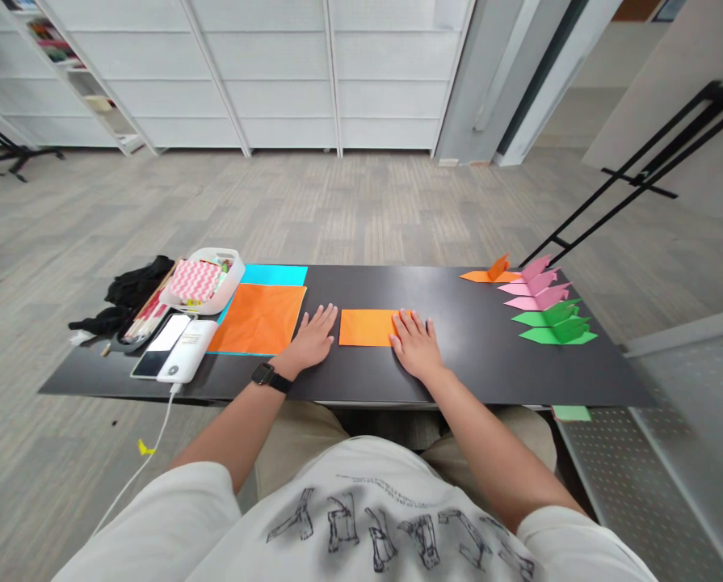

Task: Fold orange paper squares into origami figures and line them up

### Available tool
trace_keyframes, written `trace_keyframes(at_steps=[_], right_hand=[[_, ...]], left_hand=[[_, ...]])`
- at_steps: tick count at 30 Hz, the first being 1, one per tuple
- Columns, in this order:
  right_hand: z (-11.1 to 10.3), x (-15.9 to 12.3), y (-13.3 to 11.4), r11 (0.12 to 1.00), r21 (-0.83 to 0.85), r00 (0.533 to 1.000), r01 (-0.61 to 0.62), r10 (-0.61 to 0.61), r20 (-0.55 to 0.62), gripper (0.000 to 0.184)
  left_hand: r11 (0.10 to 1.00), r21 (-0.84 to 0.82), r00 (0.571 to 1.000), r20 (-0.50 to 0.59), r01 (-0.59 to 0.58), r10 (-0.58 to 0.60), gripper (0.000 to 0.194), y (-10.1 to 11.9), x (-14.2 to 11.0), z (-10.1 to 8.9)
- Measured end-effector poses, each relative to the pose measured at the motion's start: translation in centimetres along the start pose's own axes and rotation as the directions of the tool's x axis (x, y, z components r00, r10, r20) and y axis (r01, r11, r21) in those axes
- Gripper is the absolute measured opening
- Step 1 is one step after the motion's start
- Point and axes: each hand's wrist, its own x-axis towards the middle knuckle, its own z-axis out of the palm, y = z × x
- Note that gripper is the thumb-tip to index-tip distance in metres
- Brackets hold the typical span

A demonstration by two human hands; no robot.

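Observation:
An orange sheet of paper, folded into a rectangle [366, 327], lies flat on the dark table in front of me. My right hand [417, 343] rests palm down with its fingertips on the paper's right end, fingers stretched out. Just left of the paper, my left hand [313, 338] lies flat on the tabletop, fingers extended and holding nothing. It wears a black watch at the wrist. Beside that hand is a stack of square orange paper [261, 319], with blue paper [276, 275] showing from underneath.
Folded paper figures stand along the right side: an orange one [495, 271], several pink ones [536, 291] and green ones [555, 325]. At the left are a white basket [235, 279], a phone [162, 346], a white power bank [188, 352] with a cable, and black cloth [134, 287].

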Motion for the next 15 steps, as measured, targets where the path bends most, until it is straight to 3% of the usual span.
trace_keyframes(at_steps=[3,5,8,10,15], right_hand=[[-0.1,0.0,-0.2,1.000,0.002,1.000,-0.005,0.005,-0.002,0.062],[-0.2,0.0,-0.2,1.000,0.005,1.000,-0.007,0.007,-0.002,0.062],[-0.3,-0.1,-0.2,1.000,0.008,1.000,-0.006,0.006,-0.007,0.061],[-0.3,-0.1,-0.2,1.000,0.008,1.000,-0.005,0.005,-0.009,0.061],[-0.2,0.0,-0.3,1.000,0.001,1.000,-0.003,0.003,0.009,0.062]], left_hand=[[0.989,-0.143,0.974,-0.218,0.039,-0.070,0.072,1.5,1.3,-0.4],[0.986,-0.166,0.960,-0.278,-0.015,-0.032,0.066,4.0,2.0,-0.2],[0.983,-0.076,0.970,-0.189,-0.167,0.151,0.061,8.4,2.9,0.9],[0.982,0.000,0.975,-0.116,-0.188,0.187,0.064,10.5,3.1,1.8],[0.985,0.096,0.982,-0.107,-0.143,0.153,0.064,10.8,2.9,3.3]])
